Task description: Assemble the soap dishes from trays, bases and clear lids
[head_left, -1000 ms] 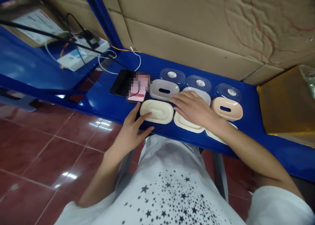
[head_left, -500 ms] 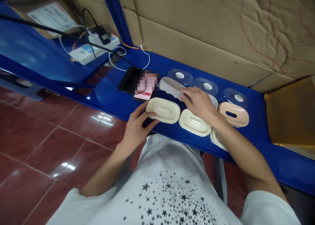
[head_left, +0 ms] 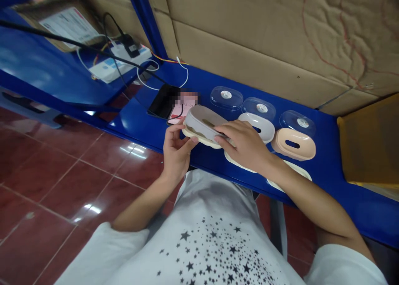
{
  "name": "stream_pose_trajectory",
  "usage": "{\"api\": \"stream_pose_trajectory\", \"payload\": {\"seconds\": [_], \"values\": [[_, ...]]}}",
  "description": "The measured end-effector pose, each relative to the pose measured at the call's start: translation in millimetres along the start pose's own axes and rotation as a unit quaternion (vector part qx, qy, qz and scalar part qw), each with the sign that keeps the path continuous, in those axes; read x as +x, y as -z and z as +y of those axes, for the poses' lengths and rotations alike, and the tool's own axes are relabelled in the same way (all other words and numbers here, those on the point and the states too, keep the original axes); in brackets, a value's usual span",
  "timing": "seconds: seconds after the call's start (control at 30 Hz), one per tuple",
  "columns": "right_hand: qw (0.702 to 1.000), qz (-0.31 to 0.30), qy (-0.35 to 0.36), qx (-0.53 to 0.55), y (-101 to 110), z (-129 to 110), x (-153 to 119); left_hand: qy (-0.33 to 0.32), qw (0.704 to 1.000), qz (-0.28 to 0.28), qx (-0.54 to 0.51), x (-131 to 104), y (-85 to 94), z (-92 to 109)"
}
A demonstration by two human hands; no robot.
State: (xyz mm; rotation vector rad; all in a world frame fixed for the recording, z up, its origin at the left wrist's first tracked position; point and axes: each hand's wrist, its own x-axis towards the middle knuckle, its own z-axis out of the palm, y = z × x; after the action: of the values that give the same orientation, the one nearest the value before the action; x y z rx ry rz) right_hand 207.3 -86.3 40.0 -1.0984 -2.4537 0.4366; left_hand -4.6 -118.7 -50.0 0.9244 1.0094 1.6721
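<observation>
My right hand (head_left: 247, 145) grips the right end of a grey oval plastic shell (head_left: 202, 125), which sits tilted over a cream oval tray (head_left: 207, 142). My left hand (head_left: 177, 152) holds the left end of that tray, thumb on its near rim. Whether shell and tray are joined cannot be made out. A second cream tray (head_left: 238, 163) lies partly hidden under my right hand. A third cream tray (head_left: 305, 172) shows beyond my right forearm. Behind stand a white shell (head_left: 266, 131) and a peach shell (head_left: 280, 140), both with oval slots.
Clear oval lids with round stickers, such as the left one (head_left: 232, 104), line the back of the blue table (head_left: 327, 168). A phone (head_left: 187, 100) lies by a black case (head_left: 163, 100). A power strip (head_left: 106, 68) with cables is at left. A cardboard box (head_left: 370, 143) stands right.
My right hand has brought the grey shell left and toward me, over the cream tray. My left hand keeps its hold on the tray's end. The white shell is now uncovered.
</observation>
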Motion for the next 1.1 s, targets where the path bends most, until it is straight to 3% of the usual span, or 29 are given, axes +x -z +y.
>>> {"api": "stream_pose_trajectory", "payload": {"seconds": [0.1,0.27,0.5,0.6,0.77,1.1], "values": [[0.999,0.009,0.012,-0.046,-2,-1,-1,0.064,0.997,-0.009,-0.035,0,-9.4,7],[0.994,0.014,0.046,-0.1,-2,-6,-2,0.119,0.989,-0.042,-0.074,1,-15.6,13],[0.969,0.01,0.143,-0.199,-9,-7,-10,0.243,0.948,-0.035,-0.202,-5,-17.6,19],[0.966,0.024,0.147,-0.212,-10,-6,-16,0.258,0.939,-0.051,-0.22,-7,-17.8,21],[0.985,0.072,0.068,-0.141,-8,-10,-22,0.284,0.929,-0.069,-0.226,-9,-20.9,18],[0.969,0.04,0.112,-0.216,-14,-12,-29,0.295,0.924,-0.069,-0.234,-14,-22.8,15]]}}
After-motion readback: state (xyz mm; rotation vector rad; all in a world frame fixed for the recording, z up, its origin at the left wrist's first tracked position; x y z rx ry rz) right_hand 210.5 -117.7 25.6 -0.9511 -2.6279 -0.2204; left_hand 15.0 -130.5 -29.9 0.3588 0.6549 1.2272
